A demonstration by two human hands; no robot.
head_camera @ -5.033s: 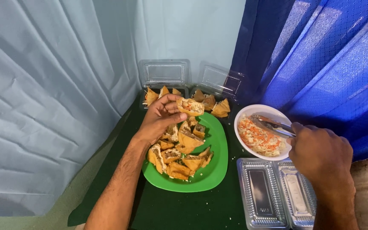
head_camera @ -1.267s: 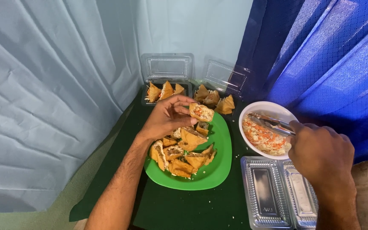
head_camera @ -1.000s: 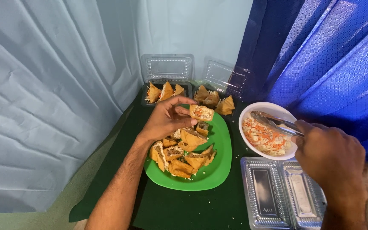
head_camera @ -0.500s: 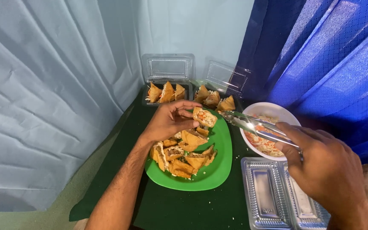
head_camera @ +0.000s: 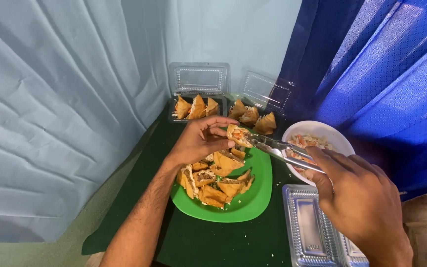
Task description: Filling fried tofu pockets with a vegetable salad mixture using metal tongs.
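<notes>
My left hand point(head_camera: 198, 141) holds a fried pastry pocket point(head_camera: 238, 134) above the green plate point(head_camera: 255, 198). My right hand point(head_camera: 359, 200) grips metal tongs point(head_camera: 282, 151), whose tips reach into the open side of that pastry. The plate carries several more golden fried pieces point(head_camera: 216, 180). Just right of the plate stands a white bowl point(head_camera: 322, 131) with a shredded orange and white filling.
Two open clear plastic boxes point(head_camera: 193, 106) point(head_camera: 253, 116) with fried pieces stand at the back of the dark green table point(head_camera: 208, 244). Empty clear containers point(head_camera: 310, 232) lie at the front right. Pale curtain hangs on the left, blue curtain on the right.
My right hand has carried the tongs from the white bowl leftward to the pastry held in my left hand. The left hand stayed nearly still.
</notes>
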